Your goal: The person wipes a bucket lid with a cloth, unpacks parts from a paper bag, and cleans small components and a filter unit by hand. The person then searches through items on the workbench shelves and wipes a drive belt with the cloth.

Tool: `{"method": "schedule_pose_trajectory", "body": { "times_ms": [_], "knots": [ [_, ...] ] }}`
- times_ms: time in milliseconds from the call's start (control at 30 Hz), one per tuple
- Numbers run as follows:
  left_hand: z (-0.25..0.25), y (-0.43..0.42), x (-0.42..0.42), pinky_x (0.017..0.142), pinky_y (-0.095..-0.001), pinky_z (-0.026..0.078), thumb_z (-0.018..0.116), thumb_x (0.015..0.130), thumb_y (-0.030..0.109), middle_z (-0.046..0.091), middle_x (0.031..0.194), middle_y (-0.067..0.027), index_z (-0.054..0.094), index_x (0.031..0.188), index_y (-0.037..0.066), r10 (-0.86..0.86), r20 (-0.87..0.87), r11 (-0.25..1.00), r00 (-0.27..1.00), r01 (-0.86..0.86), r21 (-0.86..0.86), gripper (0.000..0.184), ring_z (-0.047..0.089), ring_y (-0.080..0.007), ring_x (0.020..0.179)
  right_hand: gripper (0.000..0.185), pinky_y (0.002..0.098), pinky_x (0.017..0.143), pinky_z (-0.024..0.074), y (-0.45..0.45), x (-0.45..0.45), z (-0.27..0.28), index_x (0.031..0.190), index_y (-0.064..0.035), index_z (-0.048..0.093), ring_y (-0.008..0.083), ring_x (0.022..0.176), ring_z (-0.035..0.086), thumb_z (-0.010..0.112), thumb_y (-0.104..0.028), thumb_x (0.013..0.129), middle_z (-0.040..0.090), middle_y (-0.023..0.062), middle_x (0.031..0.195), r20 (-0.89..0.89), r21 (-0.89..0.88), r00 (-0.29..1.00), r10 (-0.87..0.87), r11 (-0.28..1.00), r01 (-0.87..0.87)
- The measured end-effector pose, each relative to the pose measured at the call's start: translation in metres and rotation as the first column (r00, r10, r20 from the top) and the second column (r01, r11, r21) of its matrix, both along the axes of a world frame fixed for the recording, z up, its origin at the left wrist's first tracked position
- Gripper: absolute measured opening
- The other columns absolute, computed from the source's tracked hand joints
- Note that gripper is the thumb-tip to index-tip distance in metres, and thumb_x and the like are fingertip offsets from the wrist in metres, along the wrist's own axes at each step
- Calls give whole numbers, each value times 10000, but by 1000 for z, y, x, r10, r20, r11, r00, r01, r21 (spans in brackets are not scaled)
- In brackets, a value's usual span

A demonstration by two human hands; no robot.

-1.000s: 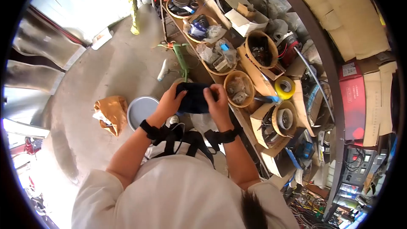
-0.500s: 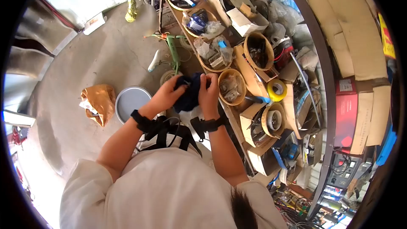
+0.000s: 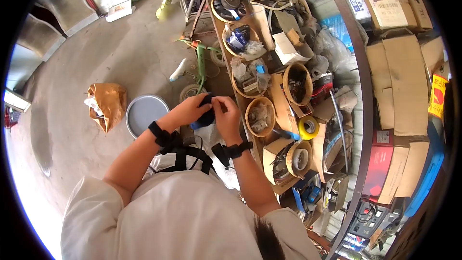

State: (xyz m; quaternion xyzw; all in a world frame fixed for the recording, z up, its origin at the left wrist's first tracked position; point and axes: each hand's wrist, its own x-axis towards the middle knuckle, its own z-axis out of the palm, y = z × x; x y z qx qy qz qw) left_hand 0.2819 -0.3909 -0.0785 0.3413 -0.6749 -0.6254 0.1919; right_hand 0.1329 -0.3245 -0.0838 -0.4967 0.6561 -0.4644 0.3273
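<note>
A bunched dark navy cloth (image 3: 207,115) is held in front of my waist, its exact kind hard to make out. My left hand (image 3: 186,111) is closed around its left and upper side. At its right edge, the fingertips of my right hand (image 3: 227,114) are pinched together, with the thumb against the fingers. Both wrists wear black straps. Below the cloth, a patch of blue and some clear plastic show by my lap.
A grey round basin (image 3: 147,114) and a brown paper bag (image 3: 113,108) stand on the floor to the left. Ahead is a small green bicycle (image 3: 201,62). Along my right runs a cluttered bench with round baskets (image 3: 260,116), cardboard boxes and yellow tape (image 3: 308,128).
The cloth has been gathered into a smaller bundle, and my right hand has turned into a pinch at its edge. The view has shifted slightly.
</note>
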Motion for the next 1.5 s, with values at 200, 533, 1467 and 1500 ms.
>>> {"method": "schedule_pose_trajectory", "body": {
  "times_ms": [200, 533, 1467, 1500],
  "knots": [
    [-2, -4, 13, 783, -436, 458, 465, 951, 249, 619, 947, -261, 573, 1056, -6, 223, 202, 974, 954, -224, -20, 296, 580, -420, 915, 195, 299, 563, 457, -37, 1, -28, 823, 18, 632, 171, 584, 593, 639, -171, 869, 624, 99, 651, -7, 132, 1000, -22, 991, 22],
    [-34, 9, 75, 762, -499, 443, 416, 949, 310, 615, 896, -266, 565, 934, 5, 294, 475, 953, 830, -293, -78, 341, 569, -452, 871, 219, 353, 779, 552, -143, -142, -70, 967, 39, 566, 248, 815, 633, 510, -164, 908, 619, 142, 858, 560, 328, 718, -414, 906, 267],
    [-49, 132, 196, 741, -329, 482, 629, 867, 246, 657, 907, -168, 583, 1086, -22, 675, 336, 645, 657, -747, 162, 349, 618, -229, 813, 202, 227, 710, 463, 21, 147, -97, 973, -29, 602, 80, 782, 576, 705, -99, 814, 617, 13, 855, 628, 445, 599, 496, 402, -800],
    [-48, 132, 207, 749, -347, 486, 626, 855, 266, 657, 922, -196, 595, 1079, -20, 683, 354, 637, 639, -758, 139, 365, 630, -279, 828, 206, 229, 724, 468, 21, 158, -101, 981, -27, 602, 87, 797, 585, 703, -96, 815, 622, 22, 870, 632, 451, 589, 504, 379, -808]
  ]
}}
